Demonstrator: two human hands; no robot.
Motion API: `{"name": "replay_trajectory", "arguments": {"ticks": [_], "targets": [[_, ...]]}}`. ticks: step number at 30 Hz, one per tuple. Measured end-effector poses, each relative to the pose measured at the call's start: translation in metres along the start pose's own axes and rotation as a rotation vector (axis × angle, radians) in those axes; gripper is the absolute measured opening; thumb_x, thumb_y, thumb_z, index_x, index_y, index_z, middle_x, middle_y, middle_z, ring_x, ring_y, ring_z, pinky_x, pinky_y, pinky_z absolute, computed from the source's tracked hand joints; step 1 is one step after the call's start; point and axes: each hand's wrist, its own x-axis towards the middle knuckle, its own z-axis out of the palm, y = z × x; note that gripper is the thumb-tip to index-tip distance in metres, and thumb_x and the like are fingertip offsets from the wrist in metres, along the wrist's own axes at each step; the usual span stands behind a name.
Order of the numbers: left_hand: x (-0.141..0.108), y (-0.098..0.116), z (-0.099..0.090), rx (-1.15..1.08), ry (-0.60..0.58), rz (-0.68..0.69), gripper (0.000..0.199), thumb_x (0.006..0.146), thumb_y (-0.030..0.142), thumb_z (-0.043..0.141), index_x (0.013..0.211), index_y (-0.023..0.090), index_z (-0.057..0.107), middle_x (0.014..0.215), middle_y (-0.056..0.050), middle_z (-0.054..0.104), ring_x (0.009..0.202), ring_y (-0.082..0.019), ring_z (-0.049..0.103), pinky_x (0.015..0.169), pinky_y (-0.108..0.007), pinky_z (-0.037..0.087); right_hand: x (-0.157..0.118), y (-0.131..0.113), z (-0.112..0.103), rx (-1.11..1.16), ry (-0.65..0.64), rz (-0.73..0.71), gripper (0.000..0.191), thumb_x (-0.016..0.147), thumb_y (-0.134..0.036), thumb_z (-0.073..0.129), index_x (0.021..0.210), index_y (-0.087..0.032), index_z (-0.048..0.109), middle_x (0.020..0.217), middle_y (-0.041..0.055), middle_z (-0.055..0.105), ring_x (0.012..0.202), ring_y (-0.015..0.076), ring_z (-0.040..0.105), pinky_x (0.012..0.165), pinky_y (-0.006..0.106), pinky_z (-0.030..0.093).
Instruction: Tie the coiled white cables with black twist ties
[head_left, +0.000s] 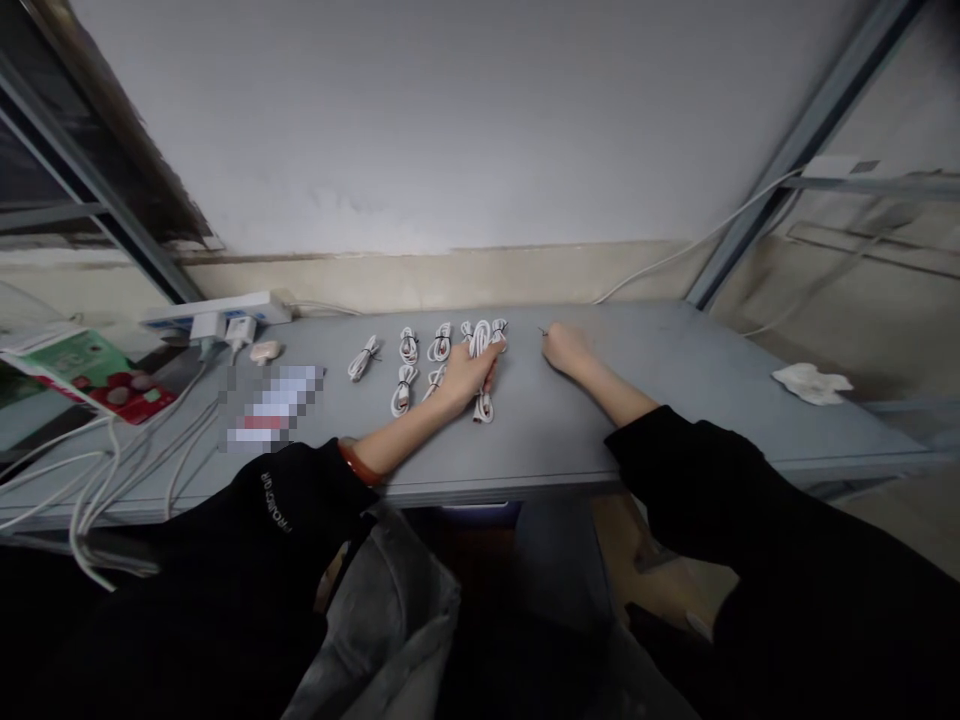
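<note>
My left hand (466, 376) is closed around a coiled white cable (480, 338), its loops standing up above the thumb. To its right, my right hand (566, 348) is closed in a pinch, and the end of a thin dark tie (543, 331) pokes out past the fingertips. Bundled white cables lie about the left hand, partly hidden by it: one bundle (403, 390) with a dark tie is to the left, another (442, 342) just behind. A further bundle (364, 358) lies apart at the far left of the group.
A white power strip (262, 308) with plugged-in chargers stands at the back left, its cords running over the grey table (645, 440). A green and red packet (97, 375) and a blurred-out item (270, 405) lie left. Crumpled white tissue (811, 383) rests at right.
</note>
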Motion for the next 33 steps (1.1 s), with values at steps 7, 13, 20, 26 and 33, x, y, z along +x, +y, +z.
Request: {"name": "replay_trajectory", "arguments": {"ticks": [7, 13, 20, 26, 33], "targets": [[0.002, -0.005, 0.0, -0.072, 0.041, 0.15, 0.015, 0.086, 0.031, 0.06, 0.082, 0.021, 0.05, 0.043, 0.01, 0.039, 0.034, -0.007, 0.035, 0.038, -0.023, 0.026, -0.016, -0.027, -0.014, 0.411, 0.281, -0.281, 0.023, 0.092, -0.029, 0.043, 0.096, -0.017, 0.063, 0.086, 0.0073, 0.068, 0.076, 0.0189, 0.06, 0.067, 0.029, 0.041], [-0.001, -0.003, 0.001, -0.032, 0.058, 0.252, 0.018, 0.089, 0.036, 0.057, 0.085, 0.019, 0.053, 0.051, 0.007, 0.044, 0.038, -0.006, 0.038, 0.039, -0.023, 0.029, -0.04, -0.052, -0.006, 0.686, 0.365, -0.653, 0.017, 0.089, -0.03, 0.046, 0.076, -0.02, 0.052, 0.062, -0.0024, 0.051, 0.057, 0.012, 0.045, 0.056, 0.025, 0.034], [0.0, 0.002, -0.002, -0.03, 0.174, 0.273, 0.015, 0.088, 0.032, 0.057, 0.084, 0.018, 0.058, 0.063, 0.004, 0.053, 0.044, -0.006, 0.042, 0.044, -0.023, 0.033, -0.042, -0.055, 0.0, 0.788, 0.384, -0.687, 0.017, 0.091, -0.032, 0.046, 0.08, -0.02, 0.052, 0.064, -0.0027, 0.052, 0.054, 0.0111, 0.045, 0.055, 0.025, 0.036], [0.003, 0.004, -0.007, 0.002, 0.222, 0.319, 0.009, 0.086, 0.027, 0.058, 0.083, 0.018, 0.061, 0.059, 0.004, 0.052, 0.045, -0.007, 0.042, 0.045, -0.023, 0.033, -0.039, -0.052, -0.002, 0.739, 0.371, -0.709, 0.018, 0.091, -0.032, 0.047, 0.089, -0.018, 0.06, 0.072, 0.0007, 0.06, 0.06, 0.012, 0.049, 0.06, 0.025, 0.04], [0.006, 0.003, -0.009, 0.054, 0.254, 0.309, 0.012, 0.085, 0.027, 0.06, 0.079, 0.017, 0.062, 0.058, 0.003, 0.055, 0.046, -0.008, 0.046, 0.046, -0.023, 0.034, -0.037, -0.053, 0.001, 0.723, 0.413, -0.723, 0.025, 0.095, -0.032, 0.044, 0.097, -0.018, 0.065, 0.086, 0.0048, 0.066, 0.069, 0.0138, 0.054, 0.065, 0.027, 0.044]]}}
